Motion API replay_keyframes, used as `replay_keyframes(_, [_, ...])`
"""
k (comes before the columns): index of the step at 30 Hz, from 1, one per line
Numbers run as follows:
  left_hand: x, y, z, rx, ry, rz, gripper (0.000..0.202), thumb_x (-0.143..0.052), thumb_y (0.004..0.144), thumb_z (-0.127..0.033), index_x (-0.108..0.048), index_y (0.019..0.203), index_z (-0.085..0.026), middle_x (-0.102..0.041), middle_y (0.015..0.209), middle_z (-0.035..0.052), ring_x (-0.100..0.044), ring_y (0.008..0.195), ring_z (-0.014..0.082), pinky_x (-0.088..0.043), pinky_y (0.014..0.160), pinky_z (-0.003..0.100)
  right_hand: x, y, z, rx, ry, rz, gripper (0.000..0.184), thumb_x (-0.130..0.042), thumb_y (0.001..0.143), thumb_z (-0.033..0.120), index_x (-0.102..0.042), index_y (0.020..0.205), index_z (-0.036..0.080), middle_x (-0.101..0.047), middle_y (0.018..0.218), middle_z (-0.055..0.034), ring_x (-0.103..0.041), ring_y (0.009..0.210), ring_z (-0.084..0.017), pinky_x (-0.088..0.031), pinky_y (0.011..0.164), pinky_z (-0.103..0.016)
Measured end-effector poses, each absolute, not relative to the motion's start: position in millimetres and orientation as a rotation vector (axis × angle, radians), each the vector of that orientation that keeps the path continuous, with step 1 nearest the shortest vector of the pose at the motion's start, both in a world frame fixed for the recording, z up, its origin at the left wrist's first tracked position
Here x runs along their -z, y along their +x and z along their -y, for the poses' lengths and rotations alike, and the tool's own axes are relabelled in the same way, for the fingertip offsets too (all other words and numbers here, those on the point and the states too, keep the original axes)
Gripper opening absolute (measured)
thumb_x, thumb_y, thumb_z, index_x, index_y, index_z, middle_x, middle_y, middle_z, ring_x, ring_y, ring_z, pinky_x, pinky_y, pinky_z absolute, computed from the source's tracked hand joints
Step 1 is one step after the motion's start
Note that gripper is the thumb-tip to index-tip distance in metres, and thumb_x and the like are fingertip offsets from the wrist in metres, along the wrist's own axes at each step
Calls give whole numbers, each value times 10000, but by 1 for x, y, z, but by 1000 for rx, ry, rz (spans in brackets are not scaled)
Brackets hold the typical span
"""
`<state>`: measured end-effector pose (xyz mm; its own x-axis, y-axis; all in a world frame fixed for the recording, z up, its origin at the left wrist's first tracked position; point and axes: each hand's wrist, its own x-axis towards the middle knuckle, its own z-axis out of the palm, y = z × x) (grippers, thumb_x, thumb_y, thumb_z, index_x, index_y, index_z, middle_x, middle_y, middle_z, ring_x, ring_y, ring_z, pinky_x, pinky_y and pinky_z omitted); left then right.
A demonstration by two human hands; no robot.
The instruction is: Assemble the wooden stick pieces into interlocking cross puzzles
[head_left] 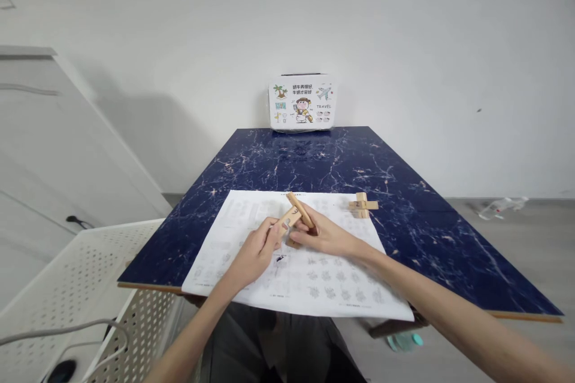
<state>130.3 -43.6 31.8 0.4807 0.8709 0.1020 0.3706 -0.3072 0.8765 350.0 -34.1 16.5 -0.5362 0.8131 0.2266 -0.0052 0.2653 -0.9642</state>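
My left hand (261,250) grips a notched wooden puzzle piece (290,219) with a dark mark near its end. Just beside it, my right hand (324,233) is closed on another wooden puzzle piece (300,209), a long bar pointing up and left. The two pieces meet or overlap between my hands; whether they interlock I cannot tell. A further bit of wood (293,243) shows under my right fingers, partly hidden. Beneath both hands lies a large printed sheet (251,209) with rows of grey puzzle drawings. Several joined wooden pieces (363,204), one marked "2", rest at its upper right edge.
The dark blue marble-patterned table (296,161) carries a white illustrated case (302,102) at its far end, against the wall. A white perforated basket (139,323) with cables stands at lower left. Clear plastic bottles (502,208) lie on the floor at right.
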Motion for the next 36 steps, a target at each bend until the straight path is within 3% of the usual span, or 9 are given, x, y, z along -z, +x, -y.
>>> replay_keyframes(6, [-34,131,45,-732,1887,-996,354,-301,1081,-483,-497,967,-210,-435,734,-36,-433,659,146,-376,660,285,-17,349,36,-1117,-868,1921,870,-585,980,224,-49,1664,275,-319,712,92,-315,608,-107,-336,587,-230])
replay_keyframes(11, [-32,132,45,-675,1895,-970,369,-338,1071,-482,-528,925,-202,-486,759,-13,-470,691,156,-412,686,287,-20,346,40,-1037,-879,2011,928,-623,927,176,-63,1661,278,-446,686,96,-392,591,-105,-337,580,-230])
replay_keyframes(15, [-31,133,45,-710,1840,-939,374,-340,1069,-499,-499,894,-208,-457,755,-18,-461,697,154,-446,722,295,-20,344,41,-1055,-850,1981,916,-630,935,207,-77,1659,291,-479,705,86,-402,587,-105,-354,577,-230])
replay_keyframes(19, [-31,134,47,-795,1774,-977,389,-345,1059,-527,-522,930,-206,-471,785,-5,-478,713,163,-465,711,303,-26,347,40,-1127,-766,1941,852,-622,978,324,-109,1658,300,-572,855,27,-456,652,-115,-416,607,-243])
replay_keyframes(23, [-28,133,47,-885,1733,-1082,379,-340,1055,-549,-516,997,-219,-465,780,-16,-475,699,159,-461,691,298,-29,352,40,-1001,-852,1999,706,-504,1047,423,-168,1655,295,-644,902,-11,-555,704,-146,-479,648,-276])
replay_keyframes(29, [-25,134,44,-950,1695,-1127,379,-337,1051,-557,-463,940,-217,-422,726,-37,-424,641,139,-408,622,280,-19,349,39,-386,-999,2224,607,-360,1093,372,-170,1661,280,-710,1089,-97,-645,830,-209,-528,771,-352])
replay_keyframes(33, [-28,134,45,-902,1730,-1097,366,-322,1058,-546,-443,934,-224,-363,676,-58,-363,586,129,-353,567,268,-13,349,37,-349,-960,2253,622,-344,1100,342,-102,1668,273,-709,1084,-95,-643,817,-201,-538,756,-333])
replay_keyframes(36, [-28,133,45,-872,1704,-1063,390,-324,1051,-569,-451,924,-223,-380,702,-48,-402,615,135,-405,595,270,-12,351,37,-333,-932,2275,638,-350,1101,337,-70,1669,263,-708,1047,-86,-633,794,-199,-538,739,-333])
